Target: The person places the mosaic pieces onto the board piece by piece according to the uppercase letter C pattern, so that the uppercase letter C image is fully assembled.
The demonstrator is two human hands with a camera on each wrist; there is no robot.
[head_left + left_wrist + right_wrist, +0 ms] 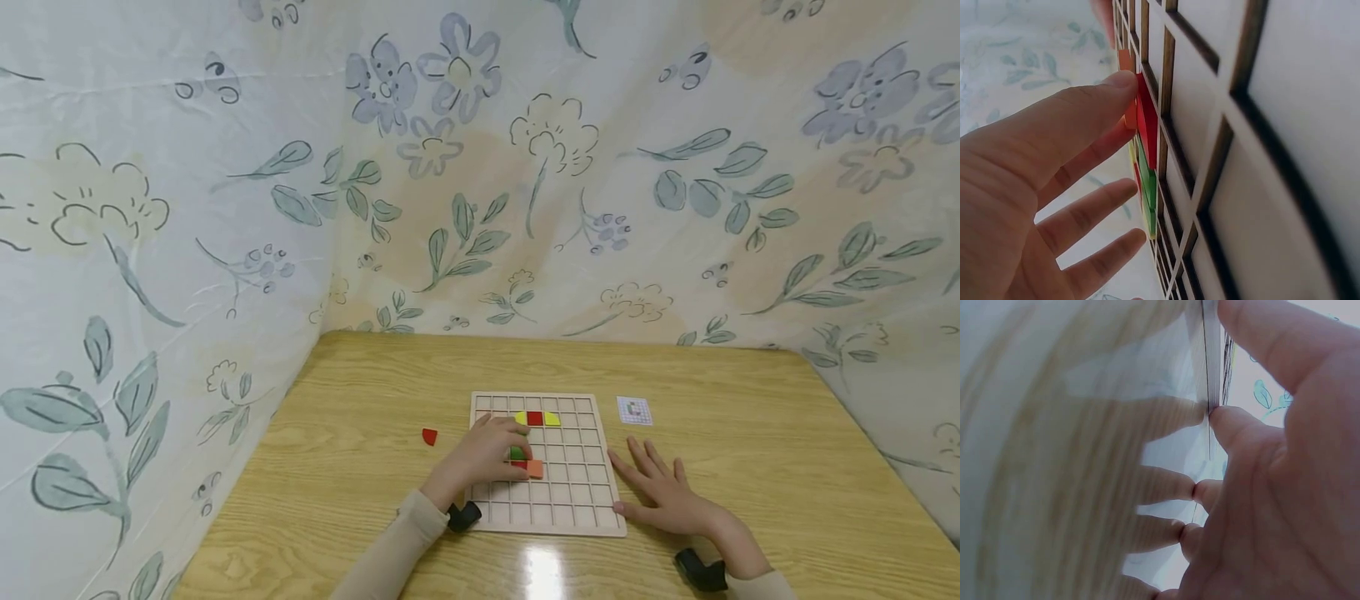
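My left hand point(491, 450) reaches over the left part of a pale wooden grid board point(577, 475). Thumb and index finger pinch at an orange square tile point(536, 468), which the thumb partly covers in the left wrist view. Beside it lie a red tile point(1146, 119) and green tiles point(1147, 178), partly hidden by the fingers in the head view. Farther up the board, a red square point(535, 418) sits between two yellow rounded tiles point(552, 418). My right hand point(663, 492) rests on the table with fingers spread, its thumb and index fingertip at the board's right edge.
A loose red quarter-circle tile point(429, 437) lies on the wooden table point(360, 400) left of the board. Right of the board's upper corner is a small card with a printed grid pattern point(634, 411). Floral cloth point(465, 275) hangs behind and beside the table.
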